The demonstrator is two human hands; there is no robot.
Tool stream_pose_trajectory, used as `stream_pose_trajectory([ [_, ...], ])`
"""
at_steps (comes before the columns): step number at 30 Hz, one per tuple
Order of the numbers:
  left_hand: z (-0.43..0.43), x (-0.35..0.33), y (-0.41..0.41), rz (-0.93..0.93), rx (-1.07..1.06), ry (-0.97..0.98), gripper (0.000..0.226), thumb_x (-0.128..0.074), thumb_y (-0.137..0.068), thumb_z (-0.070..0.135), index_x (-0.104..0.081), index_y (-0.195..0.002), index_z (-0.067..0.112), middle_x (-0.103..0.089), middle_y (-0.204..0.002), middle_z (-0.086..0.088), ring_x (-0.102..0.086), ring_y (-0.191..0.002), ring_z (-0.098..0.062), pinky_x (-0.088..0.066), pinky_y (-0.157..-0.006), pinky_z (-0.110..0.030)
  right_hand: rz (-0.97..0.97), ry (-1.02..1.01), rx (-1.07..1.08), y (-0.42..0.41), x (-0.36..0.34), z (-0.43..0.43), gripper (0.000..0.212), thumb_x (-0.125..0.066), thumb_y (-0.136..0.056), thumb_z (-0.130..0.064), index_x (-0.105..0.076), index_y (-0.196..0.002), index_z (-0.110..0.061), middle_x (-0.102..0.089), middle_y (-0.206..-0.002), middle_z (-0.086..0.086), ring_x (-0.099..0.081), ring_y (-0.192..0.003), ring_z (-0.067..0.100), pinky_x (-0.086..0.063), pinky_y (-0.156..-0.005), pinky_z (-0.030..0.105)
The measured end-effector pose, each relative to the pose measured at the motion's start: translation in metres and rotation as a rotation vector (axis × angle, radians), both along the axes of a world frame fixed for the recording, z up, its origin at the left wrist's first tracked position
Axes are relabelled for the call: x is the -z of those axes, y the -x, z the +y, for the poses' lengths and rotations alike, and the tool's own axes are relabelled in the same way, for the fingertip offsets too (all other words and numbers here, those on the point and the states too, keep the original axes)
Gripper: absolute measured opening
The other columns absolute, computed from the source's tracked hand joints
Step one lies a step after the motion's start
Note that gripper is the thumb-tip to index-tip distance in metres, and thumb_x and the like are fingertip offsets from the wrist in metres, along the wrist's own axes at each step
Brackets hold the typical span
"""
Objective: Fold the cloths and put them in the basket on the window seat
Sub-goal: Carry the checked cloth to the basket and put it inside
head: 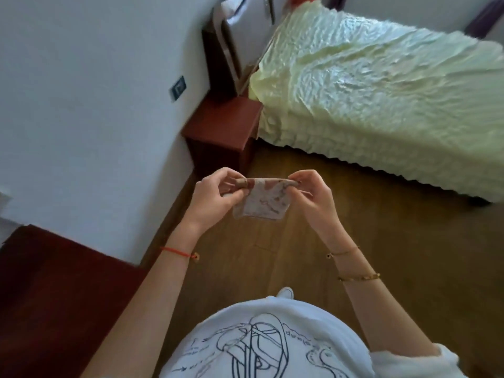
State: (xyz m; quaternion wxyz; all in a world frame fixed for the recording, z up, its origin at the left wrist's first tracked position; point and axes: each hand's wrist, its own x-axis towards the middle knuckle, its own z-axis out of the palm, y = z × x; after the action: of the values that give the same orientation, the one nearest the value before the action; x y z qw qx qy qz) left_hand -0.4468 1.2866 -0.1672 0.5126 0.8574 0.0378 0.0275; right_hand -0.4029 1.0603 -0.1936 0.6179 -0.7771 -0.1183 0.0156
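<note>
One wide-angle head view looks forward and steeply down; the left hand [215, 197] and right hand [313, 195] sit close at frame centre, the bed [381, 91] farther off at upper right.

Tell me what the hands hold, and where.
A small patterned cloth: the left hand pinches its upper left corner, the right hand its upper right corner.

wooden floor [381, 255] under bed [381, 91] and nightstand [223, 126]
</note>
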Motion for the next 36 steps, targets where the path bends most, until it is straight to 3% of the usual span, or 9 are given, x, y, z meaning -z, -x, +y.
stream_pose_trajectory([
  [7, -0.139, 0.002, -0.081, -0.004, 0.288, 0.033, 0.019, -0.077, -0.085, 0.015, -0.070, -0.102, 0.014, -0.075, -0.097, 0.001, -0.073, -0.091, -0.007, -0.059, -0.081, -0.021, 0.015, 0.010, 0.237, -0.018, 0.002, -0.148, 0.018, -0.065, -0.090, 0.000, -0.058, -0.106, 0.004, -0.064, -0.105, 0.018, -0.066, -0.100, 0.029, -0.060, -0.079, 0.033],
  [13, -0.278, 0.003, -0.157, 0.016, 0.586, 0.021, 0.021, -0.077, -0.084, 0.013, -0.070, -0.103, 0.010, -0.074, -0.097, -0.001, -0.073, -0.093, -0.011, -0.061, -0.082, -0.027, 0.068, -0.031, 0.567, -0.022, 0.008, -0.266, 0.018, -0.067, -0.091, -0.009, -0.059, -0.107, -0.004, -0.066, -0.103, 0.007, -0.065, -0.098, 0.015, -0.057, -0.078, 0.022],
  [20, -0.440, 0.016, -0.244, 0.017, 0.847, 0.013, 0.019, -0.077, -0.083, 0.011, -0.072, -0.101, 0.010, -0.075, -0.096, 0.000, -0.073, -0.090, -0.010, -0.060, -0.084, -0.024, 0.093, -0.082, 0.888, -0.049, 0.019, -0.389, 0.013, -0.067, -0.091, -0.014, -0.062, -0.103, -0.017, -0.067, -0.096, -0.009, -0.064, -0.089, 0.003, -0.053, -0.074, 0.017],
  [29, -0.660, 0.008, -0.364, 0.021, 1.141, 0.025, 0.019, -0.078, -0.082, 0.009, -0.072, -0.100, 0.013, -0.075, -0.098, 0.001, -0.073, -0.091, -0.012, -0.059, -0.089, -0.032, 0.088, -0.095, 1.211, -0.125, 0.004, -0.557, 0.014, -0.065, -0.092, -0.011, -0.062, -0.105, -0.012, -0.067, -0.101, 0.002, -0.064, -0.093, 0.008, -0.056, -0.081, 0.023],
  [36, -0.823, 0.004, -0.419, -0.025, 1.345, 0.011, 0.020, -0.078, -0.081, 0.010, -0.072, -0.100, 0.011, -0.076, -0.096, 0.000, -0.073, -0.091, -0.012, -0.060, -0.087, -0.029, 0.085, -0.104, 1.427, -0.162, -0.003, -0.674, 0.014, -0.065, -0.093, -0.013, -0.061, -0.107, -0.016, -0.068, -0.102, -0.004, -0.064, -0.095, -0.001, -0.053, -0.079, 0.013],
])
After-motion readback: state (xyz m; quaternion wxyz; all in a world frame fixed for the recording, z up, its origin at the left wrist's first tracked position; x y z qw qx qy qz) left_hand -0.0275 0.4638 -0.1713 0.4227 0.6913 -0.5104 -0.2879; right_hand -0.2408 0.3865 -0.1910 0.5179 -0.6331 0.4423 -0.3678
